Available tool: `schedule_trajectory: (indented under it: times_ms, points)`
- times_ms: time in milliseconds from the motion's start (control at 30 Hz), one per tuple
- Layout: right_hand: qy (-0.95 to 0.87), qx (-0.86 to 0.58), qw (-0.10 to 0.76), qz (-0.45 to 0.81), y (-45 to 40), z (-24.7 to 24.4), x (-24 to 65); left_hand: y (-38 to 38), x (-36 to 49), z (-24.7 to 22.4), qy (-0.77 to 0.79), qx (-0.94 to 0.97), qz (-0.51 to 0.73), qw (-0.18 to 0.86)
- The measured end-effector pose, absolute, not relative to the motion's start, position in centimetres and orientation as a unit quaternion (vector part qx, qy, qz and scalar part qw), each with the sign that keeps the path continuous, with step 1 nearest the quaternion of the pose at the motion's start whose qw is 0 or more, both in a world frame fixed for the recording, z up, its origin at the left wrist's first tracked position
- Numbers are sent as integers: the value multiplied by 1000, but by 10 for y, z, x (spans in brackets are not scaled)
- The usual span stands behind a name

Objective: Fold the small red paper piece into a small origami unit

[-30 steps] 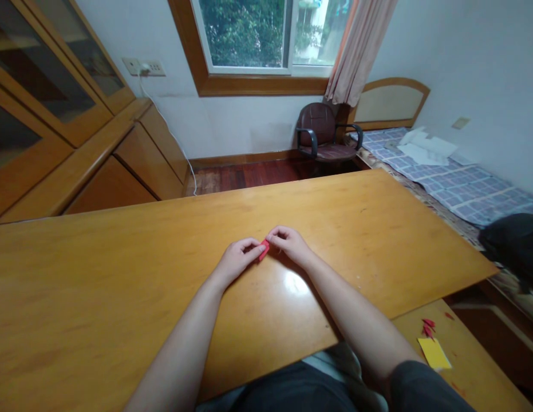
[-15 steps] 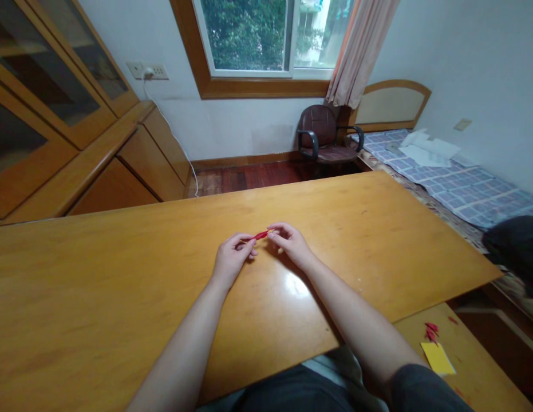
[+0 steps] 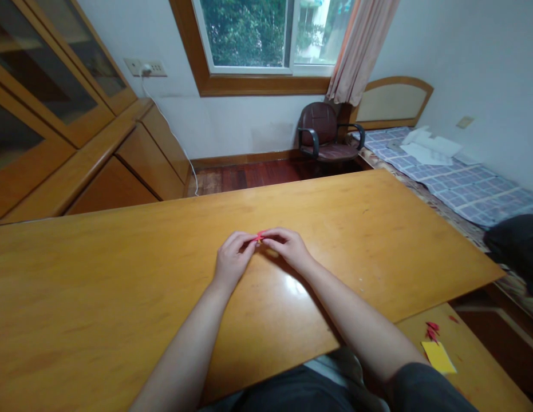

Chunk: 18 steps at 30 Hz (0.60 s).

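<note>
Between my fingertips, over the middle of the table, is a small red folded paper [image 3: 260,235] with a bit of yellow showing beneath it. My left hand [image 3: 232,256] pinches its left end between thumb and fingers. From the other side, my right hand [image 3: 291,247] pinches the right end, the fingertips of both hands almost meeting. Much of the paper is hidden by the fingers, so its exact shape cannot be made out. Both hands are held close to the wooden tabletop [image 3: 120,286].
On a lower surface [image 3: 406,326] at the right lie several small red folded pieces [image 3: 431,331] and a yellow paper square [image 3: 438,357]. Beyond the table are an office chair [image 3: 320,129], a bed [image 3: 455,171] and a wooden cabinet [image 3: 150,154]. A black bag [image 3: 517,246] rests at the right.
My hands have come closer together, the right one shifting slightly left. Less of the red paper shows, and it has turned from a long strip to a shorter shape between the fingertips.
</note>
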State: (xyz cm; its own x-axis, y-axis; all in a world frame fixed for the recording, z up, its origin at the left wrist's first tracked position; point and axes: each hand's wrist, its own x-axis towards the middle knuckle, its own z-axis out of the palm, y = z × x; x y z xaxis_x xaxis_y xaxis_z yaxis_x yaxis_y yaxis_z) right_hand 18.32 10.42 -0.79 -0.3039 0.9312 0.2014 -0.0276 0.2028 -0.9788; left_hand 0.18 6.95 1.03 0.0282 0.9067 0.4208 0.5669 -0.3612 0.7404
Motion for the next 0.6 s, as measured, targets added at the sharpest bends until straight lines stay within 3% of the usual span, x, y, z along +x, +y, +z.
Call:
schedule_trajectory:
  times_ms: [200, 400, 600]
  points:
    - [-639, -361, 485, 477, 106, -7, 184, 71, 3, 3, 492, 691, 492, 196]
    - [-652, -342, 489, 467, 105, -6, 186, 72, 4, -5, 477, 554, 549, 405]
    - [-701, -307, 472, 437, 104, -1, 187, 73, 5, -2, 485, 502, 528, 484]
